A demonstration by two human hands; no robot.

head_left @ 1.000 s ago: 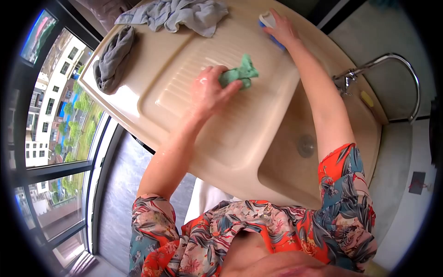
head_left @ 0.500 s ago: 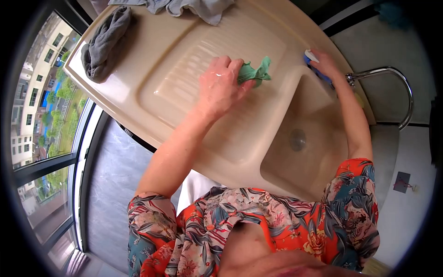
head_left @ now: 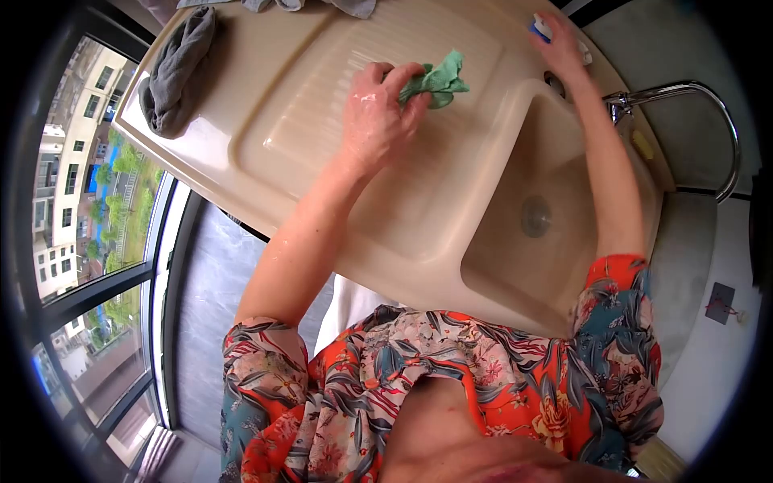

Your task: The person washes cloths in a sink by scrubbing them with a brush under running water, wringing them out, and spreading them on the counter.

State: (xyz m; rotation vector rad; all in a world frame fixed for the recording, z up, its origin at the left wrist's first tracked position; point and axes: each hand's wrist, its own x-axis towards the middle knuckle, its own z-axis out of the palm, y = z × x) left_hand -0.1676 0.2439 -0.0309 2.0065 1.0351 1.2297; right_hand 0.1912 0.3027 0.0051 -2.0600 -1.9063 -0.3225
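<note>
My left hand (head_left: 378,113), wet on its back, is closed around a crumpled green cloth (head_left: 443,79) above the ribbed washboard area of the beige sink top (head_left: 403,233). Part of the cloth sticks out past the fingertips. At the far right corner, behind the basin (head_left: 503,229), my right hand (head_left: 557,50) has its fingers wrapped around a blue-and-white object (head_left: 540,29). The fingers cover most of that object, so its kind does not show.
A chrome faucet (head_left: 708,92) arches at the right, with a small yellow piece (head_left: 642,145) on the rim below it. A twisted grey cloth (head_left: 179,72) lies at the far left, and light blue-grey fabric (head_left: 350,6) at the back edge. Windows (head_left: 97,209) stand left.
My right hand has moved away from me along the rim, past the basin's back corner, with the blue-and-white object. My left hand keeps the green cloth. The view has shifted slightly.
</note>
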